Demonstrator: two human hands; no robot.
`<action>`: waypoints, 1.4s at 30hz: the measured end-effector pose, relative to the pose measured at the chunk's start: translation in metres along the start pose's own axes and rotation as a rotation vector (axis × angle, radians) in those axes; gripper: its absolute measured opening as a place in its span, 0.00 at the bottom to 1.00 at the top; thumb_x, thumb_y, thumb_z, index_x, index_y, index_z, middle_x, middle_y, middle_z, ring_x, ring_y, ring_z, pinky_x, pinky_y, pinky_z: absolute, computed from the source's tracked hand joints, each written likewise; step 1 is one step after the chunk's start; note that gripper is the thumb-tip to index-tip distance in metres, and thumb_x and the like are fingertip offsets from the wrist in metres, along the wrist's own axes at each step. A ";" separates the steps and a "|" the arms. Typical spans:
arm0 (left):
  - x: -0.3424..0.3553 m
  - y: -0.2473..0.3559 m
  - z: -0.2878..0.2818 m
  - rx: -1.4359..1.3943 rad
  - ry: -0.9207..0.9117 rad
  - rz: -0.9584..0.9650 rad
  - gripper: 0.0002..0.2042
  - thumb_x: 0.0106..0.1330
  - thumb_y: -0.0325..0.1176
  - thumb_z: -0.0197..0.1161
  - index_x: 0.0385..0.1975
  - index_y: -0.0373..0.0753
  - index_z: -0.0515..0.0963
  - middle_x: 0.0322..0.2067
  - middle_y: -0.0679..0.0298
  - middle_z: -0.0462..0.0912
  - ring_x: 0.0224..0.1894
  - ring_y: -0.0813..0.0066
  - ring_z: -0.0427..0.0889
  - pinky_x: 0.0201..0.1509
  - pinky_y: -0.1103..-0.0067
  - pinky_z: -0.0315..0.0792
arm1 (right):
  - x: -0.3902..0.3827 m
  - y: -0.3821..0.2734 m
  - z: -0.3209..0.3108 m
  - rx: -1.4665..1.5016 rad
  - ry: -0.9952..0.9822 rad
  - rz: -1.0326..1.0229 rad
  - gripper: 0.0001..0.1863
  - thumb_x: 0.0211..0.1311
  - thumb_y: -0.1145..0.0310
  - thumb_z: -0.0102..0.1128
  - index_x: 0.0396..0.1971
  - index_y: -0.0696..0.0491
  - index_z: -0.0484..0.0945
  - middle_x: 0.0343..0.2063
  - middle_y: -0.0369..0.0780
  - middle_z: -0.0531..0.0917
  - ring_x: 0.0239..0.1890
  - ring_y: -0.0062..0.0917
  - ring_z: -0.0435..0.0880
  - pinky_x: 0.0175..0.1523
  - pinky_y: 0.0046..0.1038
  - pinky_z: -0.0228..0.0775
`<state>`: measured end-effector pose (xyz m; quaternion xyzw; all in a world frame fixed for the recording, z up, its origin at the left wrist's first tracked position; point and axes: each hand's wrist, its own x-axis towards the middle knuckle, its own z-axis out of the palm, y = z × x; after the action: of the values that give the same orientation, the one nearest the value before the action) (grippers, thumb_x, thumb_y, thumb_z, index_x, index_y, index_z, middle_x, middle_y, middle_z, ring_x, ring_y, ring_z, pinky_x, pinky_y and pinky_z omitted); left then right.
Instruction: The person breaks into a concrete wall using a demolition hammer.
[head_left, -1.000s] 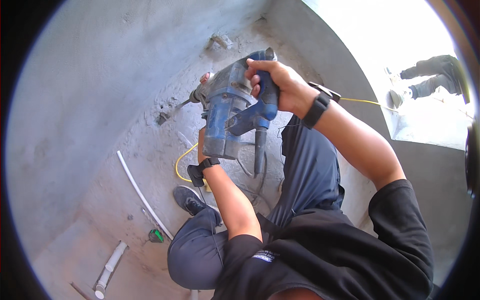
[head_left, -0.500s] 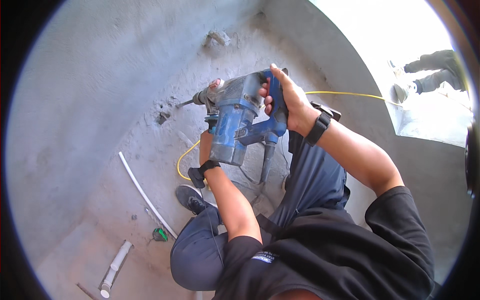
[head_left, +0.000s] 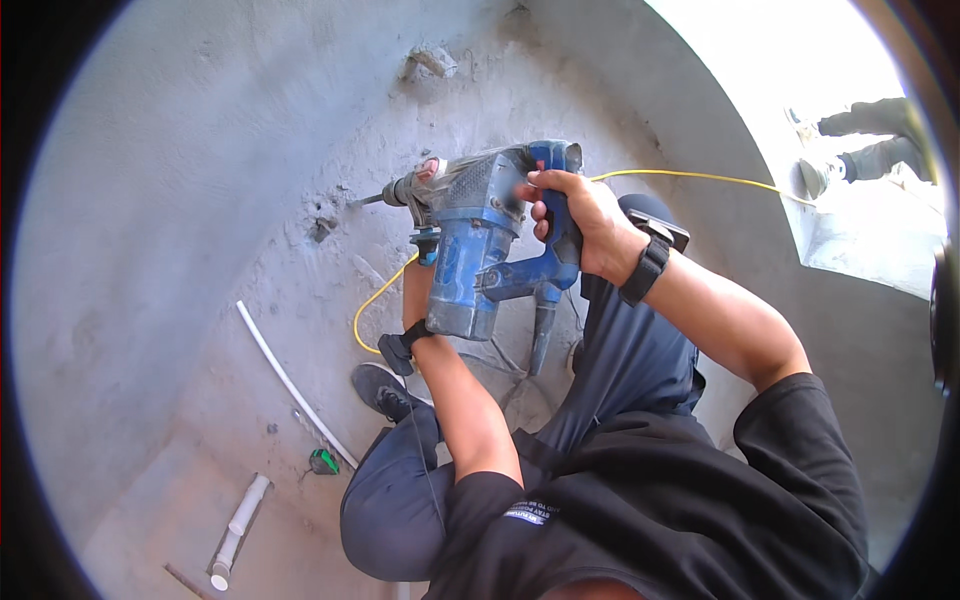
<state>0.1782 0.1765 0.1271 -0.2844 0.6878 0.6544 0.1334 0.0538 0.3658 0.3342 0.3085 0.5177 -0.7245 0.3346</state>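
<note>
Head view, read as a clock face: a bulky blue-and-grey rotary hammer drill (head_left: 465, 265) sits just above the centre, its ribbed plastic housing scuffed and dusted, its motor a thick upright cylinder with a dark base cap. A thin steel bit (head_left: 370, 200) runs out from the nose toward 9 o'clock, ending just beside a rough, crumbled hole (head_left: 322, 229) in grey, powdery cement; whether the tip touches the surface cannot be told.

The right hand (head_left: 598, 225) is closed around the drill's blue loop handle, fingers curled over it, the forearm slanting away toward 4 o'clock with a black fabric strap (head_left: 645, 275) at the wrist. The left hand (head_left: 415, 288) reaches up behind the motor beside a teal collar (head_left: 426, 242); its fingers are hidden, so how far it is open and whether it holds anything cannot be told. Its forearm rises steeply from the 6 o'clock side.

A smooth yellow cable (head_left: 690, 175) runs out toward 2 o'clock, where another person's trousered legs (head_left: 880, 140) show in bright light. At 8 o'clock lies a curved white plastic tube (head_left: 290, 383); between 7 and 8, a small green-and-black tape measure (head_left: 323, 462) and, farther out, a straight white pipe (head_left: 240, 525) in a slot.
</note>
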 end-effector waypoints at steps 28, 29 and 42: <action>0.022 0.004 -0.015 -0.055 0.148 0.228 0.18 0.61 0.41 0.64 0.29 0.26 0.79 0.22 0.60 0.82 0.24 0.75 0.75 0.30 0.70 0.71 | 0.005 -0.047 0.082 0.005 -0.228 -0.094 0.07 0.67 0.69 0.58 0.32 0.56 0.71 0.25 0.38 0.77 0.21 0.17 0.73 0.24 0.21 0.71; 0.025 0.004 -0.015 -0.048 0.152 0.236 0.18 0.61 0.41 0.64 0.29 0.26 0.79 0.22 0.60 0.82 0.24 0.75 0.75 0.30 0.70 0.71 | 0.004 -0.050 0.081 0.046 -0.286 -0.086 0.08 0.67 0.69 0.58 0.31 0.55 0.70 0.24 0.37 0.76 0.20 0.17 0.72 0.24 0.21 0.70; 0.021 0.005 -0.023 -0.079 0.139 0.165 0.16 0.60 0.39 0.63 0.27 0.27 0.79 0.19 0.60 0.79 0.24 0.75 0.72 0.29 0.70 0.70 | 0.006 -0.037 0.081 0.046 -0.200 -0.089 0.07 0.67 0.71 0.58 0.31 0.54 0.70 0.26 0.37 0.78 0.19 0.11 0.71 0.21 0.14 0.68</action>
<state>0.1632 0.1495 0.1220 -0.2764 0.6901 0.6686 0.0196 0.0122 0.2961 0.3723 0.2189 0.4782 -0.7774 0.3450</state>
